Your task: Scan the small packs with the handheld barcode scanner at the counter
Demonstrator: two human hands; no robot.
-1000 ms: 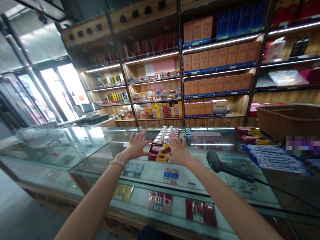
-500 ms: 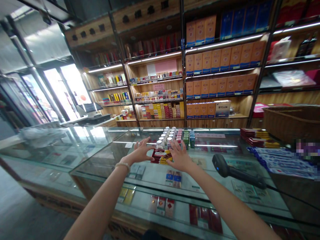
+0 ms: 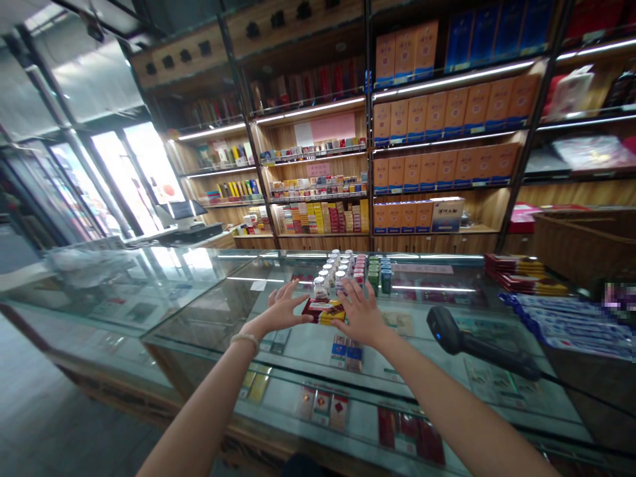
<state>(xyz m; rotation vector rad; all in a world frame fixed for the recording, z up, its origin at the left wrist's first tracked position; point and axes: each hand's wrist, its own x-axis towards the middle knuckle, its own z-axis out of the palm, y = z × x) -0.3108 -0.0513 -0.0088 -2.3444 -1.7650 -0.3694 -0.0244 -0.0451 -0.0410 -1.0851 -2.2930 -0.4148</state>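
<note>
A small stack of red-and-yellow wrapped snack packets (image 3: pixel 322 311) lies on the glass counter between my two hands. My left hand (image 3: pixel 284 308) is at the red left end, its thumb close to or touching the packets and its fingers spread. On the yellow right end, my right hand (image 3: pixel 362 311) has its fingers apart and its thumb by the edge; whether it presses on them I cannot tell. Just behind stand rows of white-capped bottles (image 3: pixel 320 286), with pink-topped containers (image 3: pixel 358 268), green cans (image 3: pixel 373 275) and blue cans (image 3: pixel 386 275) to their right.
A black barcode scanner (image 3: pixel 447 331) with a cable lies right of my right hand. More red-and-yellow packets (image 3: pixel 521 275), blue-and-white packages (image 3: pixel 571 321) and a wicker basket (image 3: pixel 586 248) sit farther right. The glass counter (image 3: pixel 199 318) shows cigarette packs inside. Stocked shelves (image 3: pixel 318 159) line the back wall.
The view has shifted slightly. My hands stay at the packets' two ends, with the fingers a little more apart from them, and more of the red-and-yellow wrapping now shows between.
</note>
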